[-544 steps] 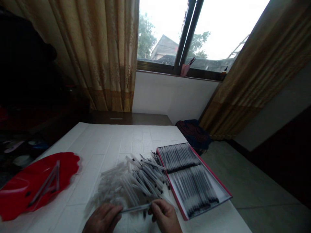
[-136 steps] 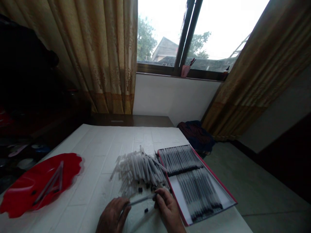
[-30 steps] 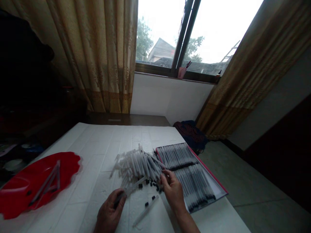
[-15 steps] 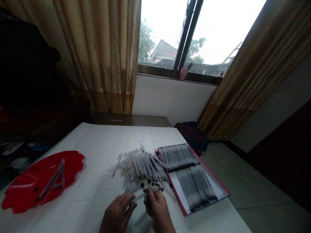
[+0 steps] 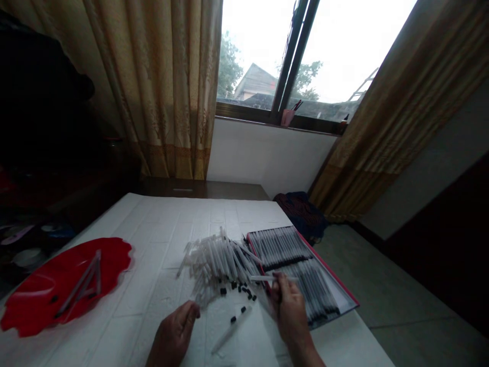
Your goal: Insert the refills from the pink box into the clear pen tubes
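Note:
A heap of clear pen barrels (image 5: 219,262) lies mid-table, with small black caps (image 5: 239,290) scattered along its near side. My right hand (image 5: 288,308) pinches one pen (image 5: 267,278) and holds it level over the near left edge of a red-rimmed tray (image 5: 346,295) filled with rows of pens. My left hand (image 5: 175,331) rests curled on the white tabletop (image 5: 168,224) near the heap's front, with its fingers together and nothing seen in them. One loose pen barrel (image 5: 229,331) lies between my two hands.
A red plate (image 5: 34,300) at the left holds a few pens and caps. The table's right edge drops to a tiled floor (image 5: 401,300), where a dark cloth bundle (image 5: 301,209) lies. Curtains and a window stand behind.
My right hand has carried a pen from in front of me out to the right, over the tray. My left hand has let go and stayed by the heap.

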### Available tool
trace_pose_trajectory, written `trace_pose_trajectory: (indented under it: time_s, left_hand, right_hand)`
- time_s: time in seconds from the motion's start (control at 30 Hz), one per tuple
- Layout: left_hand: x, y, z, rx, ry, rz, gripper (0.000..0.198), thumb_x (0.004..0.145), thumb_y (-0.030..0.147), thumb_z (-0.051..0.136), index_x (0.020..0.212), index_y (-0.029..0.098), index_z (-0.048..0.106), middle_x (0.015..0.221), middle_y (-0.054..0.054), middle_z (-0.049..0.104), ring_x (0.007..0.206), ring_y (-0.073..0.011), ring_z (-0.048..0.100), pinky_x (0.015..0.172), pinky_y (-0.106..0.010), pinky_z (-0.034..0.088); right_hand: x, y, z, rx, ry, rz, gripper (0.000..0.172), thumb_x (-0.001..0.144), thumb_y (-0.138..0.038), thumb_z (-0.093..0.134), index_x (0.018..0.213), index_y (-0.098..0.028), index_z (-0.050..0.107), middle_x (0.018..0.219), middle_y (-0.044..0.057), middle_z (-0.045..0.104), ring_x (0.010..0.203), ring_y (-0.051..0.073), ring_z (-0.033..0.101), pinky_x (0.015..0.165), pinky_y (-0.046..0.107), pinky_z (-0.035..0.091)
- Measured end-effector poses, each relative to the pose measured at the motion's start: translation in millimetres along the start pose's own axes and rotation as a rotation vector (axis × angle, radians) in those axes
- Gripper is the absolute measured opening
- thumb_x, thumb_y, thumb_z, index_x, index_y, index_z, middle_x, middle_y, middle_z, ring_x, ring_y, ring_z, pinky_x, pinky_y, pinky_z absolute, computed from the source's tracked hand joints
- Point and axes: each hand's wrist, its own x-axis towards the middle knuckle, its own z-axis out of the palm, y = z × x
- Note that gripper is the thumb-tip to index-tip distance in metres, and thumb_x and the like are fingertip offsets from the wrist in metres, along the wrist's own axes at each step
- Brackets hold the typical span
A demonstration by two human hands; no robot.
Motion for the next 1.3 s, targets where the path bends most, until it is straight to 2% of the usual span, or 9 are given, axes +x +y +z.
trace_pose_trajectory:
  time_s: [0.17, 0.4, 0.5, 0.57, 0.7, 0.83, 0.93, 1.17, 1.3]
  left_hand:
    - [29.2, -5.8, -4.3, 0.111, 0.013, -0.114, 0.028, 0.094, 0.045, 0.042, 0.1, 0.027, 0.064, 0.092, 0.001, 0.073, 0.082, -0.0137, 0.072, 0.071, -0.021, 0.056]
    - [25.0, -41.0, -2.4, 0.249, 0.1, -0.053, 0.035, 0.091, 0.045, 0.042, 0.109, 0.024, 0.063, 0.107, -0.006, 0.068, 0.097, -0.0216, 0.067, 0.085, -0.037, 0.054]
    - [5.5, -28.9, -1.4, 0.306, 0.14, 0.074, 0.033, 0.092, 0.046, 0.043, 0.109, 0.023, 0.061, 0.105, -0.006, 0.068, 0.096, -0.0213, 0.066, 0.083, -0.035, 0.054]
    - [-9.3, -14.7, 2.4, 0.298, 0.098, 0.195, 0.029, 0.091, 0.046, 0.049, 0.106, 0.025, 0.06, 0.102, -0.005, 0.068, 0.094, -0.0193, 0.066, 0.081, -0.031, 0.053]
    - [-28.8, 2.4, 16.5, 0.34, -0.002, 0.396, 0.043, 0.08, 0.048, 0.063, 0.116, 0.025, 0.057, 0.111, -0.006, 0.067, 0.1, -0.0212, 0.064, 0.081, -0.031, 0.052]
    - [-22.9, 1.9, 29.6, 0.418, -0.085, 0.395, 0.023, 0.078, 0.03, 0.063, 0.101, 0.03, 0.062, 0.115, -0.003, 0.065, 0.104, -0.022, 0.061, 0.085, -0.034, 0.049]
    - [-7.2, 0.6, 35.3, 0.443, -0.034, 0.343, 0.021, 0.081, 0.015, 0.053, 0.091, 0.029, 0.064, 0.111, -0.003, 0.066, 0.103, -0.022, 0.06, 0.089, -0.037, 0.046]
    - [20.0, -2.0, 42.8, 0.393, -0.015, 0.375, 0.031, 0.084, 0.01, 0.047, 0.103, 0.027, 0.064, 0.106, 0.0, 0.071, 0.103, -0.0209, 0.061, 0.093, -0.037, 0.04]
    - [20.6, 3.5, 49.1, 0.372, -0.037, 0.348, 0.045, 0.084, 0.006, 0.043, 0.123, 0.023, 0.056, 0.106, -0.001, 0.072, 0.103, -0.0197, 0.061, 0.098, -0.037, 0.035]
  right_hand:
    - [-6.7, 8.9, 9.8, -0.162, -0.23, 0.018, 0.039, 0.065, -0.054, 0.074, 0.071, -0.018, 0.06, 0.044, -0.01, 0.046, 0.04, 0.007, 0.038, 0.039, 0.019, 0.028]
    - [-14.9, 49.3, 27.0, -0.171, -0.253, 0.128, 0.041, 0.067, -0.055, 0.071, 0.071, -0.017, 0.055, 0.049, -0.004, 0.06, 0.035, 0.006, 0.042, 0.036, 0.017, 0.027]
    - [-11.0, 50.7, 24.8, -0.103, -0.221, 0.195, 0.045, 0.065, -0.058, 0.072, 0.075, -0.017, 0.057, 0.05, -0.004, 0.061, 0.034, 0.005, 0.041, 0.035, 0.016, 0.024]
    - [-9.6, 50.0, 22.2, -0.071, -0.207, 0.233, 0.048, 0.063, -0.059, 0.073, 0.08, -0.017, 0.058, 0.05, -0.005, 0.06, 0.033, 0.005, 0.04, 0.034, 0.015, 0.021]
    - [-12.0, 47.9, 13.4, -0.019, -0.212, 0.258, 0.056, 0.062, -0.059, 0.074, 0.095, -0.016, 0.06, 0.05, -0.007, 0.059, 0.033, 0.004, 0.038, 0.035, 0.015, 0.018]
    - [-18.3, 45.0, 0.3, 0.017, -0.177, 0.282, 0.072, 0.059, -0.061, 0.076, 0.11, -0.014, 0.055, 0.049, -0.007, 0.06, 0.033, 0.003, 0.036, 0.035, 0.014, 0.016]
    - [-21.7, 42.6, -9.8, -0.01, -0.182, 0.292, 0.072, 0.056, -0.064, 0.076, 0.103, -0.013, 0.058, 0.047, -0.006, 0.059, 0.031, 0.002, 0.032, 0.035, 0.015, 0.014]
    - [-23.1, 29.9, -38.9, -0.31, -0.208, 0.042, 0.048, 0.069, -0.061, 0.067, 0.082, -0.015, 0.067, 0.048, -0.002, 0.061, 0.034, 0.008, 0.041, 0.036, 0.019, 0.028]
    - [-11.6, 8.7, -65.5, -0.656, -0.167, -0.222, 0.035, 0.083, -0.049, 0.055, 0.088, -0.018, 0.071, 0.062, 0.004, 0.07, 0.052, 0.018, 0.061, 0.05, 0.026, 0.046]
